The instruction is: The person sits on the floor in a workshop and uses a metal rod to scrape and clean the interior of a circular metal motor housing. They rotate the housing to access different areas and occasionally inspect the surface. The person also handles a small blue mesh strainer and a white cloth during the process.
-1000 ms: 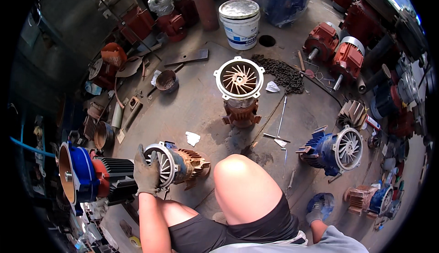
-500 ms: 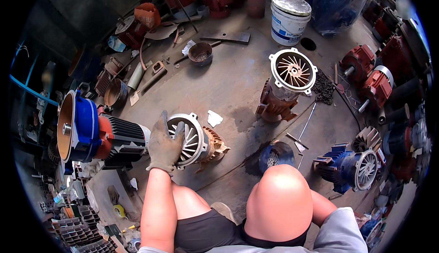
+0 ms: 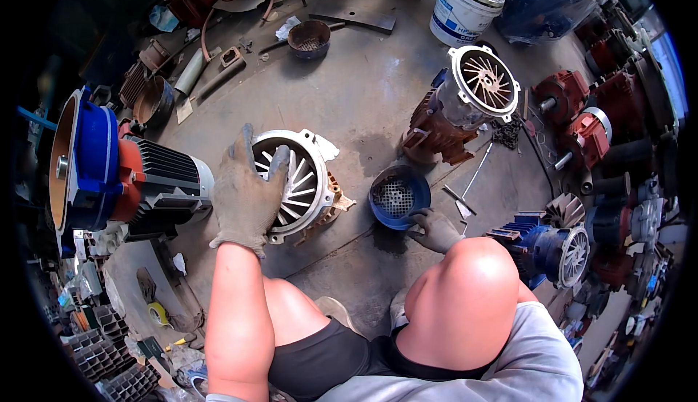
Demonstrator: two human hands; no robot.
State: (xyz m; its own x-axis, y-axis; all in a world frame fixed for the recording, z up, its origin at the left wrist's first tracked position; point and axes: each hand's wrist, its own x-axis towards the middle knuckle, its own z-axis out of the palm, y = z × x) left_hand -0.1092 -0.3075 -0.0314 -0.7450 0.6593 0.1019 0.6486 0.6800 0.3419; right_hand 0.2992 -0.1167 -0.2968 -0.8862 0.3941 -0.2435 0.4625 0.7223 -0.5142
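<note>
Left grey-gloved hand (image 3: pixel 249 202): thumb and fingers wide apart over silver-rimmed motor with radial metal blades (image 3: pixel 309 184), on grey floor (image 3: pixel 291 104); right grey-gloved hand (image 3: pixel 435 229): fingers bent at edge of round blue mesh-bottomed cover (image 3: pixel 398 200), can't tell if gripping; cover near rust-brown upright motor (image 3: pixel 436 122)

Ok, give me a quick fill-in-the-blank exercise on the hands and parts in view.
1. The left hand and right hand both wear ____.
2. The right hand is at the rim of a round cover coloured ____.
3. The motor that the left hand touches lies to the ____ of that cover.
4. The bucket at the top of the view is mostly ____.

Missing words: gloves; blue; left; white.
</note>
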